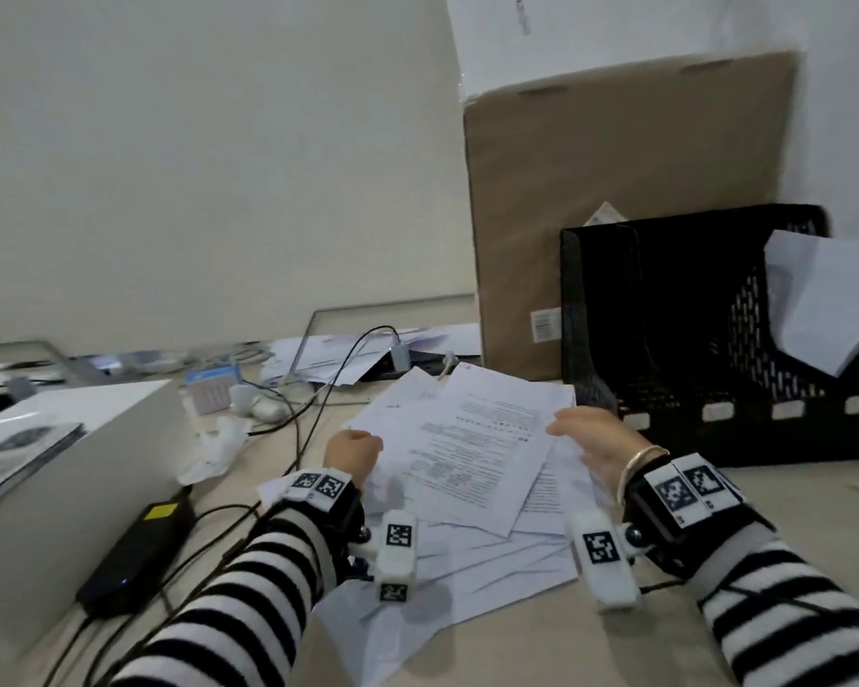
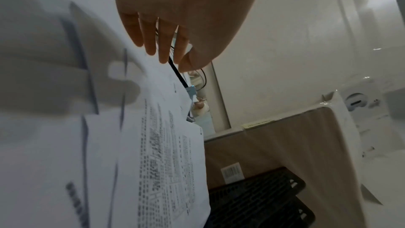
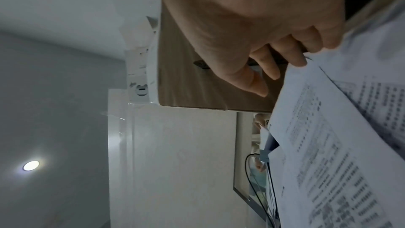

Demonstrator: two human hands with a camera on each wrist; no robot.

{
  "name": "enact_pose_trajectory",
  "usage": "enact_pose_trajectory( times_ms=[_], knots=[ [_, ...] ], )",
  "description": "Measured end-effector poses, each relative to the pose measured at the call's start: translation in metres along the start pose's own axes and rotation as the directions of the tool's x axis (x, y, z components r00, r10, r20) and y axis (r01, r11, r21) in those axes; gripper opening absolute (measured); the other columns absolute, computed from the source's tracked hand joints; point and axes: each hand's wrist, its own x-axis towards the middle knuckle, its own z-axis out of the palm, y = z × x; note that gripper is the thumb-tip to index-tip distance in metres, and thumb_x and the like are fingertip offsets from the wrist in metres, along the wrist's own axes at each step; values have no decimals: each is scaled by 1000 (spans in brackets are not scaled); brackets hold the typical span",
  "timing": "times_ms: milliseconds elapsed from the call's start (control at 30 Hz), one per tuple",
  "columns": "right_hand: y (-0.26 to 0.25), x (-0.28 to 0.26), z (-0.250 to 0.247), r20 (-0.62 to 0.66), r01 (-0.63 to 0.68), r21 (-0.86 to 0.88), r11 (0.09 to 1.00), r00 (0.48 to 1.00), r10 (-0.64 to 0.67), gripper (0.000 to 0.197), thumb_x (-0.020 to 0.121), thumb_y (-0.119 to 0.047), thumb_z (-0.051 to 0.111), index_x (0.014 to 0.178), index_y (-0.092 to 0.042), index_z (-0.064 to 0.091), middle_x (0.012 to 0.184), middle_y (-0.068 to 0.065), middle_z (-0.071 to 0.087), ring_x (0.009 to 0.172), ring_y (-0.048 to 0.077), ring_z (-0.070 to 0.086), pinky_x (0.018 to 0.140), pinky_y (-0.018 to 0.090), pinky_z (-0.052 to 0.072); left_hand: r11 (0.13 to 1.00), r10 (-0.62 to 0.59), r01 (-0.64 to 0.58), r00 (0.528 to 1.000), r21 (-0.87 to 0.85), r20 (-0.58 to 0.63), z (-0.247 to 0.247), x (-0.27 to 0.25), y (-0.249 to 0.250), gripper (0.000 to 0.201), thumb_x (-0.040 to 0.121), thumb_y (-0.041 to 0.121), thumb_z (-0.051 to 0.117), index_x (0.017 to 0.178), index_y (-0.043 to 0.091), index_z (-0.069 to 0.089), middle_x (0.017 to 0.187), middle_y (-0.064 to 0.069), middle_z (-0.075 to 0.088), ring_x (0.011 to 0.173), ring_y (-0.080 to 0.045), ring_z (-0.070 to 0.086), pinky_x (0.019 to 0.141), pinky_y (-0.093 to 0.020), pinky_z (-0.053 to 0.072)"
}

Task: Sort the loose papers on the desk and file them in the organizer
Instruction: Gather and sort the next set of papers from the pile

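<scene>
A loose pile of printed papers (image 1: pixel 467 468) lies spread on the desk in front of me. My left hand (image 1: pixel 353 451) is at the pile's left edge. Its fingers (image 2: pixel 153 41) are fairly straight and close together, their tips on the paper (image 2: pixel 140 145). My right hand (image 1: pixel 591 438) rests at the right edge of the top sheet (image 3: pixel 324 145). Its fingers (image 3: pixel 295 53) are loosely curled with their tips on the sheet's edge, and the thumb stands apart from it. The black mesh organizer (image 1: pixel 665 349) stands at the right, with a white sheet (image 1: pixel 824 300) in its right compartment.
A tall cardboard box (image 1: pixel 616 200) leans on the wall behind the organizer. Cables (image 1: pixel 298 428), a black power brick (image 1: pixel 135 552) and a white box (image 1: pixel 70 468) crowd the left. More papers and small items lie along the wall.
</scene>
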Motion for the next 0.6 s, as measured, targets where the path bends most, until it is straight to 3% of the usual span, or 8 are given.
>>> enact_pose_trajectory(
  times_ms=[67,167,233,300,367,467,533,600],
  knots=[
    [4,6,9,1,-31,14,999,1000,31,36,91,1,55,126,2,51,133,15,49,121,26,44,102,34,32,999,-22,21,1000,42,21,-1,3,-4,6,85,2,61,84,7,65,93,-12,59,91,-27,55,76,-30,40],
    [15,17,15,65,-81,60,995,995,77,42,91,-2,57,132,-2,47,132,11,49,124,22,41,105,31,29,994,-36,22,991,103,132,4,9,-5,29,77,12,68,104,4,61,97,-12,58,98,-29,54,76,-29,39],
    [23,22,15,95,-93,82,992,992,85,46,90,-6,60,134,-8,47,139,11,48,134,22,38,109,31,26,982,-66,33,982,187,177,8,14,-5,44,86,11,64,127,3,52,117,-17,58,109,-30,54,78,-27,38],
    [29,28,14,94,-88,122,989,993,77,46,89,-7,62,133,-10,48,139,11,49,134,22,38,110,32,27,973,-76,36,983,226,170,13,22,-7,55,87,8,65,137,1,44,133,-17,53,121,-30,51,87,-28,42],
    [33,33,12,101,-87,170,982,992,70,47,89,-7,62,134,-10,48,139,10,48,137,23,36,114,32,26,976,-88,51,981,211,174,15,29,-9,60,81,4,72,135,2,47,130,-15,54,121,-32,52,96,-34,45],
    [38,40,7,129,-94,219,971,989,67,49,89,-7,62,136,-10,48,136,12,51,134,25,40,115,37,29,990,-106,84,975,116,195,15,36,-9,45,80,-3,70,122,3,57,115,-14,63,105,-33,60,90,-39,51],
    [41,42,4,136,-93,251,963,989,60,46,88,-8,63,132,-11,50,128,12,57,126,26,48,108,37,37,996,-57,42,975,73,214,12,38,-7,31,84,-6,62,111,7,66,97,-11,68,89,-28,63,82,-36,53],
    [42,42,0,113,-78,260,963,992,50,41,88,-7,63,126,-13,51,121,12,60,116,27,54,92,34,46,998,29,-39,979,50,200,9,38,-6,31,86,-10,52,104,10,68,83,-7,67,76,-23,61,71,-31,52]
  ],
)
